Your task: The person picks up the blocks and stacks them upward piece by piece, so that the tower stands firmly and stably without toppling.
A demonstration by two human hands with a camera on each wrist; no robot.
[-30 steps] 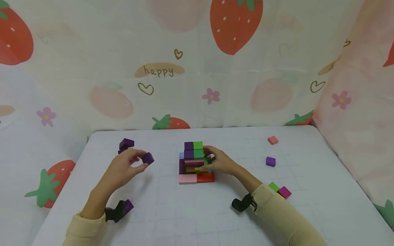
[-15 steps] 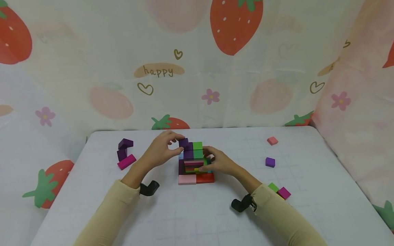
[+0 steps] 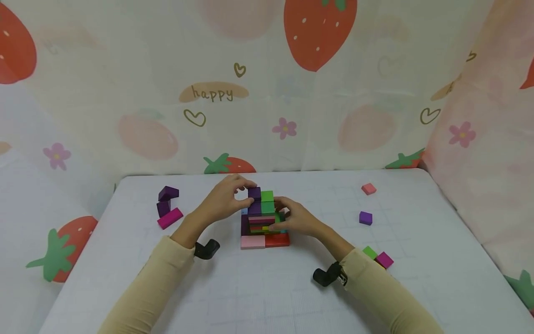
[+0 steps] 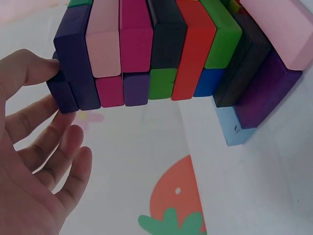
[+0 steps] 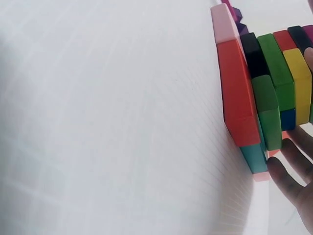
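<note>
A stack of coloured wooden blocks [image 3: 261,221] stands mid-table on a pink and red bottom layer. My left hand [image 3: 223,198] pinches a small dark purple block [image 4: 63,95] between thumb and fingers at the stack's top left. That block sits beside a bright green block [image 3: 267,196], over another purple one. In the left wrist view, the other fingers spread away from the stack. On the right side, my right hand [image 3: 298,217] holds the stack, thumb at the front near a yellow block [image 5: 299,78] and fingers toward the back. Its fingertips partly leave the right wrist view.
Two dark purple blocks [image 3: 168,193] and a magenta block [image 3: 170,218] lie at the left of the white table [image 3: 267,292]. At right are a salmon block [image 3: 369,189], a purple block [image 3: 365,218], and a green block [image 3: 369,252] by a magenta one [image 3: 384,260].
My left hand has carried the purple block from the left side over to the stack, and it now lines up with the top row. The right hand has stayed at the stack's right side.
</note>
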